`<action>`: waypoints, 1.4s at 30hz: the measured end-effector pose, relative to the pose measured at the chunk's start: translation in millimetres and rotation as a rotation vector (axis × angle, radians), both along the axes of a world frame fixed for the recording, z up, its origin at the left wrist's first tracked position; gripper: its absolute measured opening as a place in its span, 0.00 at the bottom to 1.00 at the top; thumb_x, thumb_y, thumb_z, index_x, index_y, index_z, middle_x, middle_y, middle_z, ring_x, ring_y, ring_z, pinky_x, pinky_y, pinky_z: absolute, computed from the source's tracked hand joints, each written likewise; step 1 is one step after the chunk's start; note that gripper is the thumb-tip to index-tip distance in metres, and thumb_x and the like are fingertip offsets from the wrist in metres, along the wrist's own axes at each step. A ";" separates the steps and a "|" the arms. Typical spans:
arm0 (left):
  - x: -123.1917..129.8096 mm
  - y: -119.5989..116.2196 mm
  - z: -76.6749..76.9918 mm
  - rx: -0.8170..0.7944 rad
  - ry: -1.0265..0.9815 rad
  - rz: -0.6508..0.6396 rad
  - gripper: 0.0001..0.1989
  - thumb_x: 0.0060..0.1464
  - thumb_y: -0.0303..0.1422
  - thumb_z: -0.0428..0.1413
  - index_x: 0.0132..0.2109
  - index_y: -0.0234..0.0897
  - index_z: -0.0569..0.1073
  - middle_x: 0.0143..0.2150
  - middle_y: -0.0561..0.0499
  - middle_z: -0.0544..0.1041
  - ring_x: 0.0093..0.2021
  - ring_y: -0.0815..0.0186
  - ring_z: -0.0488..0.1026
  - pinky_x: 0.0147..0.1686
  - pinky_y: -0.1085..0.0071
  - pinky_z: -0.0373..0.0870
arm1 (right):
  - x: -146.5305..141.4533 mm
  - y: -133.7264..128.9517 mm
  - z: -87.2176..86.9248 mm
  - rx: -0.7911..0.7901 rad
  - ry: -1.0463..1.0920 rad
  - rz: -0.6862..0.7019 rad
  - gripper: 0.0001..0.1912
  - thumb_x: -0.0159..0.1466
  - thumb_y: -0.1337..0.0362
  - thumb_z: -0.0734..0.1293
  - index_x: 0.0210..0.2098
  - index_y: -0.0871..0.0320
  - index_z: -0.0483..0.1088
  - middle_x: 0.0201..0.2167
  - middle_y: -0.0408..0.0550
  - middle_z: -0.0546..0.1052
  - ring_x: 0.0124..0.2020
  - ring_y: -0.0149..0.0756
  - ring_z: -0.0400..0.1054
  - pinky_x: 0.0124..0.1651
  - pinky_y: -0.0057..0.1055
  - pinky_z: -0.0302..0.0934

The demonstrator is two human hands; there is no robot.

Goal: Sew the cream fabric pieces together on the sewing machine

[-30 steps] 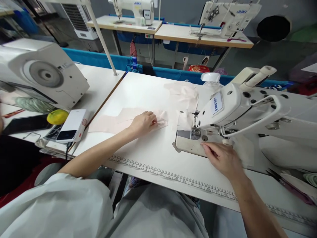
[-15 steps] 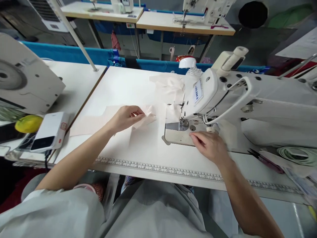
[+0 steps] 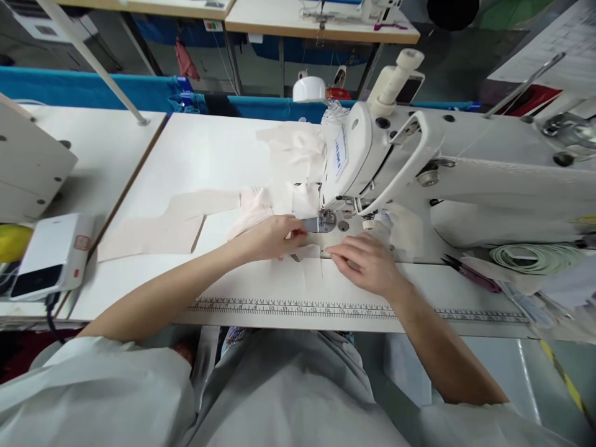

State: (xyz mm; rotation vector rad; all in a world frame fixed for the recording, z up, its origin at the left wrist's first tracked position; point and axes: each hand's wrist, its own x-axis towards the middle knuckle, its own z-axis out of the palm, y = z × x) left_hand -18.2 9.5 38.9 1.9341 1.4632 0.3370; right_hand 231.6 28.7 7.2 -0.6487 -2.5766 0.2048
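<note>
My left hand (image 3: 284, 237) is closed in a pinch on a pale fabric piece (image 3: 310, 266), which lies over the front left edge of the machine bed. Just right of it, my right hand (image 3: 363, 262) has its thumb and fingers together near the fabric's edge; whatever they hold is too small to make out. Both hands are in front of the presser foot (image 3: 327, 217) of a white sewing machine (image 3: 354, 155). Gathered pale pink fabric (image 3: 254, 208) lies behind my left wrist. More pale fabric (image 3: 298, 146) is bunched left of the machine head.
Flat pale pink cut pieces (image 3: 153, 230) lie on the left of the table. A white power bank (image 3: 51, 257) sits beyond the table seam. Dark-tipped thread snips (image 3: 472, 273) and a coil of pale green cord (image 3: 531, 256) lie at right. A ruler tape (image 3: 288, 308) runs along the front edge.
My left hand has moved right, bringing the pale fabric to the machine bed. My right hand stays by the bed, now close to my left. The camera view has shifted right and down.
</note>
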 end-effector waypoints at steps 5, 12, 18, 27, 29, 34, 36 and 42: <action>2.4 -39.5 1.2 0.609 0.249 -0.079 0.14 0.67 0.33 0.46 0.41 0.32 0.76 0.38 0.44 0.78 0.36 0.63 0.76 0.31 0.70 0.72 | -11.0 -9.0 -4.4 0.107 -0.126 0.108 0.15 0.72 0.62 0.59 0.49 0.60 0.74 0.33 0.47 0.74 0.34 0.32 0.66 0.41 0.33 0.58; 12.8 -72.1 -27.5 0.680 0.543 -0.247 0.19 0.69 0.34 0.44 0.60 0.30 0.69 0.64 0.40 0.70 0.63 0.54 0.67 0.60 0.55 0.67 | -13.0 -12.6 -0.1 0.215 -0.229 0.037 0.17 0.71 0.62 0.59 0.54 0.62 0.72 0.35 0.49 0.74 0.34 0.34 0.66 0.43 0.34 0.57; -14.7 -64.6 -21.3 0.571 0.704 0.018 0.19 0.68 0.36 0.45 0.56 0.29 0.73 0.65 0.40 0.67 0.65 0.50 0.62 0.61 0.50 0.65 | -8.3 -6.2 -2.0 0.314 -0.186 0.032 0.17 0.71 0.63 0.60 0.53 0.65 0.71 0.31 0.46 0.72 0.30 0.35 0.65 0.41 0.35 0.56; -127.6 -50.1 -8.0 0.509 0.650 0.366 0.12 0.62 0.32 0.54 0.50 0.33 0.76 0.47 0.41 0.78 0.48 0.54 0.70 0.42 0.61 0.71 | -7.8 1.4 -10.2 0.315 -0.127 0.030 0.15 0.70 0.64 0.60 0.52 0.65 0.72 0.29 0.46 0.72 0.30 0.35 0.66 0.40 0.35 0.57; -137.4 -36.3 -12.8 0.457 0.686 0.326 0.11 0.61 0.30 0.52 0.46 0.33 0.77 0.46 0.41 0.77 0.48 0.53 0.71 0.41 0.60 0.70 | -8.1 2.1 -11.2 0.308 -0.127 0.029 0.15 0.70 0.65 0.60 0.52 0.65 0.72 0.29 0.46 0.72 0.30 0.35 0.66 0.39 0.35 0.58; -157.2 1.9 -18.0 0.406 0.672 0.299 0.14 0.59 0.23 0.47 0.42 0.31 0.77 0.46 0.39 0.77 0.47 0.54 0.72 0.42 0.61 0.68 | -6.9 4.5 -14.6 0.266 -0.112 0.026 0.16 0.70 0.64 0.60 0.53 0.61 0.72 0.29 0.45 0.73 0.30 0.36 0.67 0.39 0.36 0.58; -168.4 7.8 -11.4 0.393 0.658 0.300 0.16 0.58 0.22 0.46 0.44 0.31 0.77 0.48 0.40 0.78 0.49 0.55 0.72 0.45 0.61 0.68 | -6.4 5.5 -15.2 0.256 -0.106 0.039 0.16 0.70 0.64 0.60 0.54 0.60 0.71 0.29 0.45 0.73 0.30 0.36 0.67 0.38 0.36 0.58; -176.8 -46.9 15.1 0.455 0.464 0.367 0.13 0.62 0.29 0.48 0.46 0.33 0.76 0.46 0.43 0.78 0.46 0.60 0.74 0.45 0.65 0.70 | -5.6 7.1 -14.4 0.259 -0.089 0.076 0.17 0.71 0.64 0.59 0.56 0.59 0.69 0.29 0.45 0.73 0.29 0.36 0.67 0.37 0.36 0.57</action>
